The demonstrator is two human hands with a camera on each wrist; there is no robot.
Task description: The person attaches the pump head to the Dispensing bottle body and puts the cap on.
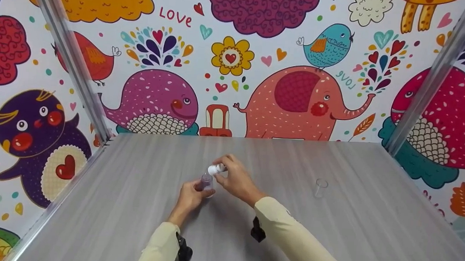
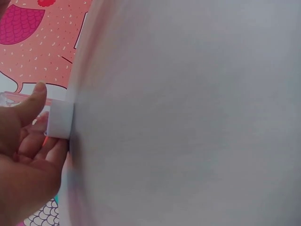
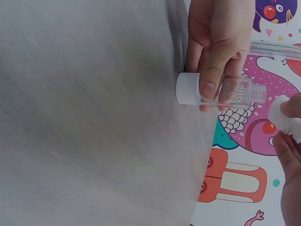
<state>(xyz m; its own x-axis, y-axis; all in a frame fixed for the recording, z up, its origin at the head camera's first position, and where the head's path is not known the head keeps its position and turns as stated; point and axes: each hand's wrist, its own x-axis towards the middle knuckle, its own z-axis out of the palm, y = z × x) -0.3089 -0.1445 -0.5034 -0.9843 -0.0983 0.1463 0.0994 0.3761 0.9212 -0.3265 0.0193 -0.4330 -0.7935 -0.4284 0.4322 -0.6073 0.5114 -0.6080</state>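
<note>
A clear bottle with a white base (image 3: 188,88) and an uncapped threaded neck stands upright on the table. The left hand (image 1: 191,196) grips its body; in the left wrist view the left hand (image 2: 33,150) has thumb and fingers around the bottle's white base (image 2: 61,119). Just above the neck, the right hand (image 1: 238,180) pinches a white piece (image 1: 214,169), tilted beside the bottle mouth. At the right edge of the right wrist view, the right hand (image 3: 292,160) holds this white piece (image 3: 282,117); its exact shape is partly hidden by the fingers.
A clear open cup (image 1: 320,188) stands on the grey table (image 1: 133,205), right of the hands. Metal posts (image 1: 430,81) rise at both back corners, before a wall printed with cartoon animals.
</note>
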